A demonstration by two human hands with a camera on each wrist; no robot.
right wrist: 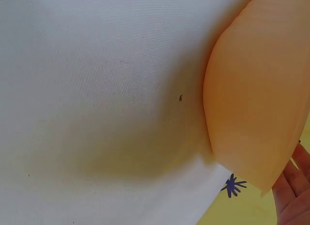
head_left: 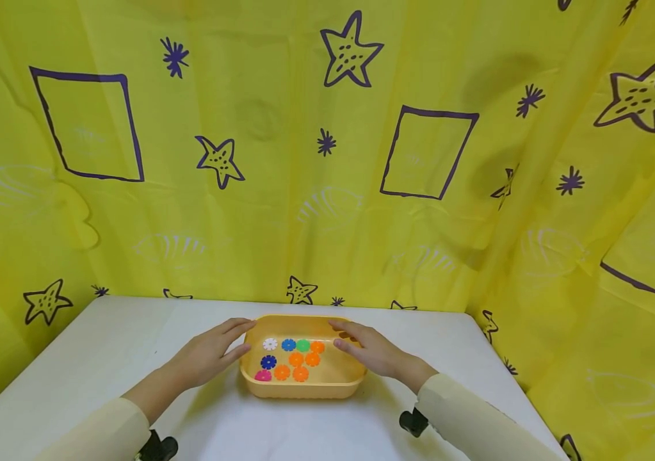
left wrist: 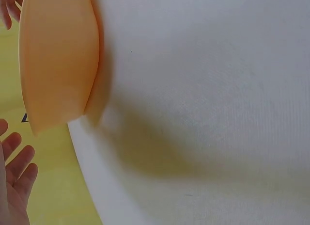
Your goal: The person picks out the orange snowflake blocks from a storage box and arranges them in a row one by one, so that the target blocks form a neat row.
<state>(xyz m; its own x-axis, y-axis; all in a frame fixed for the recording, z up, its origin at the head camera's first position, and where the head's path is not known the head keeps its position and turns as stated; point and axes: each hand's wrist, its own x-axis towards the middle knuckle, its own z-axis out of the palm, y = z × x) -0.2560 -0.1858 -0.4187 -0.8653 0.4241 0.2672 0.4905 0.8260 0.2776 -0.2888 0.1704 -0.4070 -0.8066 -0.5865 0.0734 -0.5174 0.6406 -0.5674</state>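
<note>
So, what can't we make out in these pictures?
Left wrist view: inside of tray, hidden by its wall; rest of left hand, cut off by left edge.
Right wrist view: rest of right hand, cut off by right edge.
Head view: lower part of pink disc, behind tray's front.

The left arm [head_left: 122, 413] and the right arm [head_left: 465, 410] reached forward and leaned in toward each other. The left hand [head_left: 207, 353] and the right hand [head_left: 376, 352] were apart, with loose fingers [head_left: 237, 324]. Each thumb [head_left: 236, 354] stuck out away from the fingers.
</note>
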